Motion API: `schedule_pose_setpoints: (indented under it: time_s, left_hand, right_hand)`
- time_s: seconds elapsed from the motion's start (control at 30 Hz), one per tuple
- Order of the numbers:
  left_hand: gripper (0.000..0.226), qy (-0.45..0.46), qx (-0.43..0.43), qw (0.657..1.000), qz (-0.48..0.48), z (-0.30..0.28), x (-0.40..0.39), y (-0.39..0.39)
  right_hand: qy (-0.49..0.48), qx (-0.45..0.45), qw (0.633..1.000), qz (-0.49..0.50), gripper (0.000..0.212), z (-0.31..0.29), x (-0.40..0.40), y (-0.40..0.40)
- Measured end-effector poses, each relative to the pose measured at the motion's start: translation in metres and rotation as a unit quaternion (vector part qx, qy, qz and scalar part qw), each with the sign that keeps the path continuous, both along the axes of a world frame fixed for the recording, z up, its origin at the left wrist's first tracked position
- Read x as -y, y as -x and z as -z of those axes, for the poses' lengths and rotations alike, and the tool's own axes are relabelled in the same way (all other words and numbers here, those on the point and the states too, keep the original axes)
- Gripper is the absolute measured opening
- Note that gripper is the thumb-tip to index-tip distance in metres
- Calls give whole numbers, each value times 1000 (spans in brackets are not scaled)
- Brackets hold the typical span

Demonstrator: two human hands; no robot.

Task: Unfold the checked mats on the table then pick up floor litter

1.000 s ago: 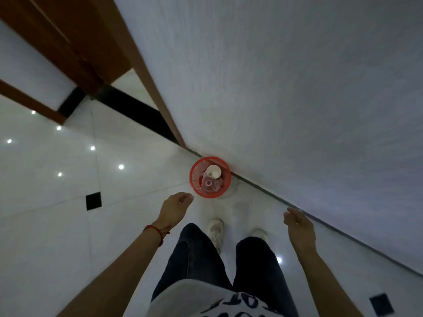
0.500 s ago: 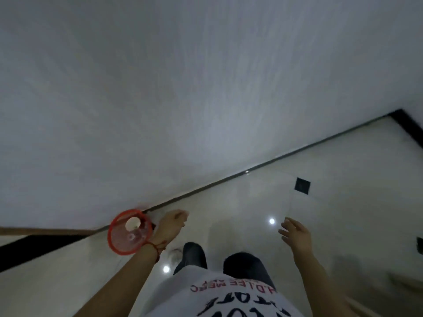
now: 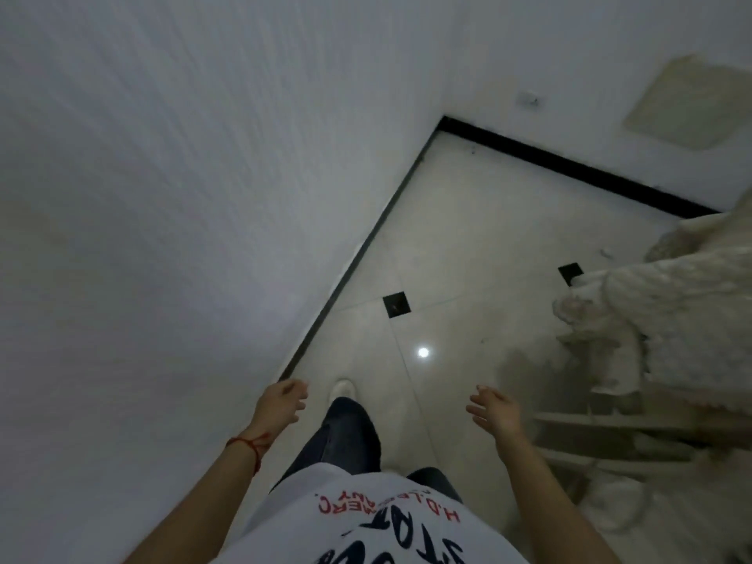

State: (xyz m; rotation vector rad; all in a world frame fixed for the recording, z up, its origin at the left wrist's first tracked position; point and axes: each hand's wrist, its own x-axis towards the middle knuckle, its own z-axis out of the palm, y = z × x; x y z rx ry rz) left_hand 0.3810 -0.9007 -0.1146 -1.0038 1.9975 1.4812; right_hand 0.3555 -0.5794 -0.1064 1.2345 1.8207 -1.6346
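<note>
Down on the floor [image 3: 468, 254], no litter or checked mat is in view; the red basket seen a second ago at eleven o'clock has gone as the view swings right, likely a drop-off done. Left hand [image 3: 280, 403] and right hand [image 3: 494, 413] hang forward, fingers loosely spread, holding nothing
</note>
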Motion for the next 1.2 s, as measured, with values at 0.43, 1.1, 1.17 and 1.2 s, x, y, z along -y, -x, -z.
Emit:
schedule_pose_setpoints:
  time_s: [0.43, 1.1, 1.17, 1.2]
  left_hand:
    - [23, 4, 16, 984, 176, 1, -20, 310]
    - [32, 12, 61, 955, 289, 9, -287, 661]
    - [32, 18, 63, 956, 287, 12, -302, 691]
    - [32, 21, 69, 955, 287, 15, -309, 706]
  right_hand:
    - [9, 6, 984, 180, 32, 6, -35, 178]
    - [-1, 62, 967, 247, 30, 13, -254, 449]
    - [-2, 43, 969, 244, 30, 10, -279, 486]
    - [-5, 34, 969, 246, 30, 10, -291, 503]
